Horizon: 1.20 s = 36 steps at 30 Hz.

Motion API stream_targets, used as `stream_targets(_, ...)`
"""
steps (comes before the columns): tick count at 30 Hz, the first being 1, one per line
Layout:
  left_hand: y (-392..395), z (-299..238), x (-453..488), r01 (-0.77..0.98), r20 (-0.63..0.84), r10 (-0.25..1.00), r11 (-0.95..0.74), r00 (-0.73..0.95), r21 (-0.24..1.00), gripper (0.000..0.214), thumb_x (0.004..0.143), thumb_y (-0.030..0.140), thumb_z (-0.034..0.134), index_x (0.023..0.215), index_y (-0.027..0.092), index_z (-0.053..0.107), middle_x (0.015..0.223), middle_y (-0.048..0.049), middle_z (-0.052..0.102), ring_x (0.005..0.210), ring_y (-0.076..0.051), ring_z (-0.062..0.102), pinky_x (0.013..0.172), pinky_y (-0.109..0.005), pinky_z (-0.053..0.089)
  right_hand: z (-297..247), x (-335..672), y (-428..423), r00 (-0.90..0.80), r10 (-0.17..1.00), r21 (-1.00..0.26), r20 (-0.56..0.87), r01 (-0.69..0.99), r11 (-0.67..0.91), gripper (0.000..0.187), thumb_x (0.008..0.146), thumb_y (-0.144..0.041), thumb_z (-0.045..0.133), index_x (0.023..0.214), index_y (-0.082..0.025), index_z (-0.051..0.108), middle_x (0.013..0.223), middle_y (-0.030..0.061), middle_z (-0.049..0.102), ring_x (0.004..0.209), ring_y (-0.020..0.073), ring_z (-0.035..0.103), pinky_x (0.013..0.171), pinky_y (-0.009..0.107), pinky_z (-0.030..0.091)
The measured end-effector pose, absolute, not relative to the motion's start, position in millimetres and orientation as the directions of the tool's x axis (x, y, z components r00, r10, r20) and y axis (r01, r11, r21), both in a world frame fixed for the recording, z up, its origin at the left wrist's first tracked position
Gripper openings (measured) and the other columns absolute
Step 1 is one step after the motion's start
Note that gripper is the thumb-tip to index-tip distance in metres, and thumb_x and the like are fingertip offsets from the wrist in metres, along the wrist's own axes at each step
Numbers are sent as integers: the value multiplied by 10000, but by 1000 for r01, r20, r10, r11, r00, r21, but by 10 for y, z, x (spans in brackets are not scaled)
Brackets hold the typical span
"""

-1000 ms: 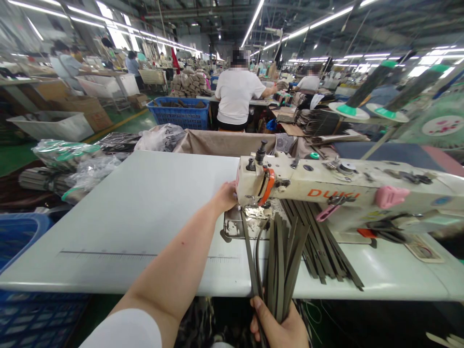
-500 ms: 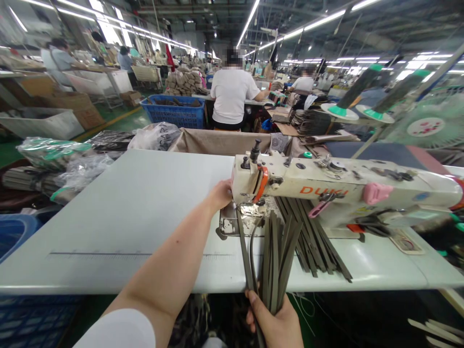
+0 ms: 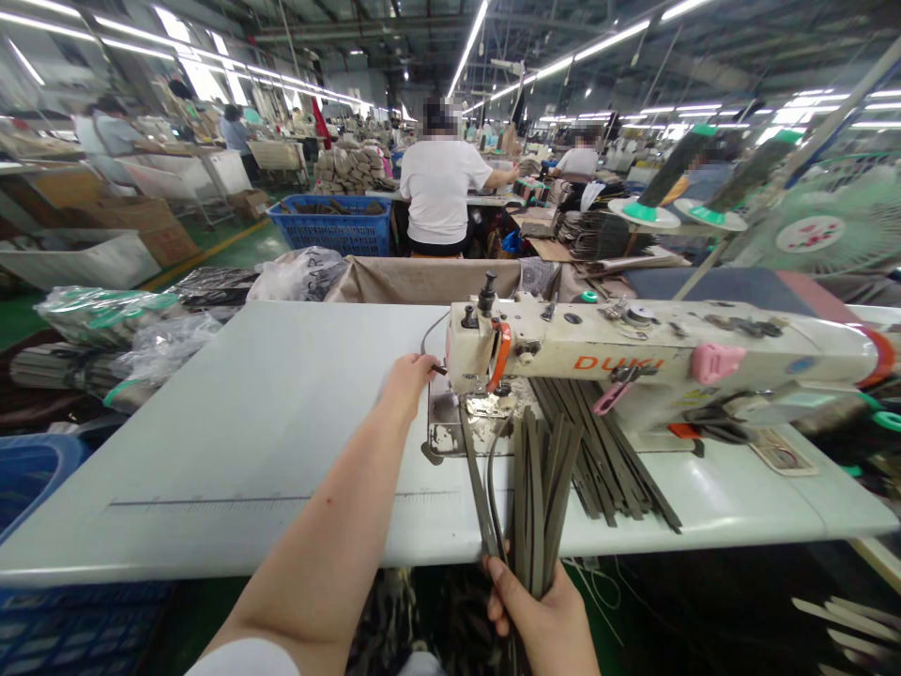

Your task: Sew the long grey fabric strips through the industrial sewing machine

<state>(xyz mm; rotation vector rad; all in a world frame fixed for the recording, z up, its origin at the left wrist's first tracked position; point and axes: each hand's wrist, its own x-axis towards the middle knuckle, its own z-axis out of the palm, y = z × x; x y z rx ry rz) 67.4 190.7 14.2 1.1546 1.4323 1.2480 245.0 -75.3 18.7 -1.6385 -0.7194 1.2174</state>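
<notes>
My left hand (image 3: 410, 383) is closed beside the left end of the sewing machine (image 3: 598, 347), pinching the dark end of a thin piece that looks like a strip (image 3: 437, 369). A thin dark curve rises behind those fingers toward the machine head. At the table's front edge, my right hand (image 3: 542, 615) is wrapped round a bundle of grey-brown straps (image 3: 531, 498). One strap (image 3: 474, 469) in that hand runs up to the metal plate (image 3: 450, 427) under the machine head. The needle area is partly hidden.
More straps (image 3: 605, 460) lie fanned under the machine arm. A ruler line (image 3: 211, 502) marks the white table (image 3: 282, 394). Wrapped bundles (image 3: 105, 319) and a blue basket (image 3: 42, 465) stand left. Beyond the table sits a co-worker (image 3: 442, 192); a fan (image 3: 817, 230) is at right.
My left hand has shifted slightly left, away from the machine head, and the dark end and thin curve now show. My right hand keeps its hold on the straps. The view has shifted slightly.
</notes>
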Motion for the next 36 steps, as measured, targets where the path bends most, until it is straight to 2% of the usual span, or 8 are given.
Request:
stream_targets(4, 1607, 234, 650, -285, -156, 967, 94, -203, 954, 146, 785, 289, 654, 709, 201, 566, 818, -57, 716, 874, -188, 712, 898, -324, 580, 206, 2464, -773, 318, 864, -920, -391, -107, -377, 450, 698, -541, 877, 845, -175, 659, 453, -22, 652, 394, 136, 537, 439, 237, 418)
stream_targets(8, 1225, 240, 612, -320, -171, 965, 101, -198, 942, 204, 799, 313, 718, 743, 175, 579, 800, -60, 716, 863, -180, 725, 957, -371, 593, 177, 2522, -811, 260, 876, -913, -407, -143, -382, 526, 696, -643, 875, 748, -162, 671, 470, 2, 655, 402, 122, 536, 435, 235, 416)
stream_targets(13, 821, 179, 527, -193, -171, 967, 134, -190, 972, 304, 776, 428, 784, 799, 170, 625, 868, -72, 758, 950, -230, 756, 995, -408, 585, 162, 2609, -865, 191, 874, -884, -448, -239, -401, 611, 642, -679, 914, 827, -141, 693, 555, 14, 693, 403, 111, 553, 410, 223, 416)
stream_targets(19, 414, 169, 461, 37, -124, 986, 129, -107, 991, 353, 805, 532, 743, 838, 201, 628, 964, -76, 788, 1002, -264, 758, 913, -374, 587, 250, 2662, -910, 143, 882, -864, -450, -318, -390, 653, 629, -646, 945, 973, -145, 708, 618, -7, 695, 409, 111, 564, 395, 217, 416)
stream_targets(25, 73, 150, 422, 316, 42, 999, -33, -22, 948, 230, 919, 433, 627, 880, 209, 658, 999, -73, 755, 992, -230, 720, 917, -346, 562, 286, 2689, -943, 88, 884, -845, -459, -351, -404, 604, 638, -649, 940, 881, -150, 700, 612, 11, 706, 391, 98, 547, 398, 203, 386)
stream_targets(28, -49, 181, 419, 414, 83, 996, -84, 22, 907, 180, 921, 375, 603, 896, 221, 693, 1034, -80, 743, 1024, -237, 702, 939, -357, 557, 261, 2706, -950, 46, 883, -838, -466, -343, -424, 596, 676, -685, 899, 827, -147, 693, 505, 7, 660, 368, 89, 504, 415, 201, 359)
stream_targets(31, -158, 224, 430, 442, 87, 994, -105, 61, 891, 161, 914, 357, 601, 875, 231, 694, 1021, -87, 738, 1009, -246, 702, 917, -359, 570, 236, 2723, -958, 22, 873, -820, -487, -356, -449, 590, 682, -678, 894, 854, -150, 696, 453, -4, 625, 359, 98, 489, 421, 208, 348)
stream_targets(36, -321, 233, 445, 447, 63, 991, -109, 116, 888, 143, 932, 330, 594, 898, 238, 698, 1031, -89, 728, 1013, -245, 699, 916, -352, 571, 215, 2749, -982, 27, 876, -806, -482, -405, -431, 554, 669, -582, 927, 958, -151, 732, 593, 22, 704, 380, 107, 529, 414, 218, 381)
